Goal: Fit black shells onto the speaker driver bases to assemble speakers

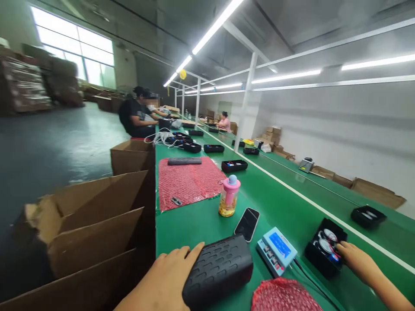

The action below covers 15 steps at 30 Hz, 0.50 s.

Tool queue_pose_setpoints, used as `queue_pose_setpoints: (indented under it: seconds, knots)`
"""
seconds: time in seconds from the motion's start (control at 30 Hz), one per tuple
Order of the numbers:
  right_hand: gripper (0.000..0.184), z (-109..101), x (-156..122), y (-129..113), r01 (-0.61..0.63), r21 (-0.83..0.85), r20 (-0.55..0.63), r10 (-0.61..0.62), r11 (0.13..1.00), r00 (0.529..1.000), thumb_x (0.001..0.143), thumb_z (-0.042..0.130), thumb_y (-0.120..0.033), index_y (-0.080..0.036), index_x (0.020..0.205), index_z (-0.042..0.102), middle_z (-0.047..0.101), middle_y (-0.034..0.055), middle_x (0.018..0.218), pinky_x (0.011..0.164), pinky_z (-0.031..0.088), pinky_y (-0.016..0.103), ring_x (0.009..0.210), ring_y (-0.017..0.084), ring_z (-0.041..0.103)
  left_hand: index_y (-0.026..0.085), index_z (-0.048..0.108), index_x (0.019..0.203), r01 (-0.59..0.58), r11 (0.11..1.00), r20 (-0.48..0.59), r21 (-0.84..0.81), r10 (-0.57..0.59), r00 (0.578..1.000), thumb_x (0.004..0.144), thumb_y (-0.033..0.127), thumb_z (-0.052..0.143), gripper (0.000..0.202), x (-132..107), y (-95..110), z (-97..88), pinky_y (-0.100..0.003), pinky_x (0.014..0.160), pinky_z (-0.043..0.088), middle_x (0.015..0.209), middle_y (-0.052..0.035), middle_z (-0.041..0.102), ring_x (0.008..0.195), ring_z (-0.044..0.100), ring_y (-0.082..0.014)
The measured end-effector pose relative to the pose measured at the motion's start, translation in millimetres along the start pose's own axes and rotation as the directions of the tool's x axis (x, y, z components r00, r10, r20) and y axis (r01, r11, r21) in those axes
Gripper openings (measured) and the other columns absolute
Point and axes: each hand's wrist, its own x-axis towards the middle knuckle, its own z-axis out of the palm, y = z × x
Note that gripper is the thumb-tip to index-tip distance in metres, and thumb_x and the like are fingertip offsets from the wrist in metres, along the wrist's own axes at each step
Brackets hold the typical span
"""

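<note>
My left hand rests against the left end of a black ribbed speaker-like box at the near edge of the green bench, fingers curled over its top. My right hand reaches into a black tray that holds round metal parts; its fingertips are in the tray and partly hidden. Between the two lie a light-blue tester box with a screen and buttons, and a dark phone.
A pink-capped bottle stands by a red bubble-wrap sheet; more red wrap lies at the near edge. Open cardboard boxes line the left. Black trays dot the belt. Seated people work farther along.
</note>
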Motion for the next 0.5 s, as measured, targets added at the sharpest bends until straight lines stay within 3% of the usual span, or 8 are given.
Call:
queue_pose_setpoints:
  seconds: [0.1,0.2,0.33,0.5]
  knots:
    - [0.031,-2.1,-0.3,7.0,0.089,0.06,0.055,-0.092,0.994,0.994,0.077,0.041,-0.01,-0.027,0.075,0.067,0.068,0.0046,0.078,0.066,0.054,0.039,0.074,0.026,0.066,0.015,0.028,0.146,0.013,1.0,0.005,-0.022,-0.012,1.0,0.046,0.027,0.066,0.108,-2.7,1.8,-2.1,-0.042,0.108,0.031,0.139,-0.015,0.045,0.124,0.043,-0.0337]
    - [0.025,-14.7,-6.7,-14.8,0.049,0.107,0.004,-0.05,0.993,0.999,0.084,0.044,-0.025,-0.027,0.073,0.066,0.067,0.0049,0.079,0.07,0.053,0.04,0.078,0.027,0.066,0.014,0.029,0.145,0.012,1.0,0.007,-0.019,-0.012,1.0,0.047,0.026,0.065,0.106,-2.3,3.5,-2.3,-0.042,0.107,0.032,0.137,-0.0158,0.047,0.123,0.045,-0.0333]
    - [0.04,-24.2,-8.6,-49.6,-0.169,0.13,0.002,0.17,0.977,0.985,0.092,0.032,-0.041,-0.024,0.078,0.065,0.062,0.0071,0.079,0.067,0.051,0.038,0.071,0.024,0.066,0.014,0.032,0.145,-0.012,1.0,-0.012,-0.009,0.012,1.0,0.047,0.027,0.066,0.104,0.0,3.0,-0.2,-0.044,0.105,0.034,0.135,-0.0156,0.05,0.12,0.047,-0.0338]
    - [0.061,-31.5,4.4,-56.1,-0.458,0.161,0.122,0.442,0.874,0.888,0.095,0.011,-0.043,-0.022,0.072,0.063,0.066,0.0117,0.079,0.068,0.051,0.041,0.075,0.028,0.068,0.014,0.031,0.145,-0.028,1.0,-0.018,0.005,0.028,0.999,0.048,0.029,0.066,0.104,-0.5,2.8,0.3,-0.043,0.104,0.035,0.133,-0.0156,0.051,0.119,0.047,-0.0331]
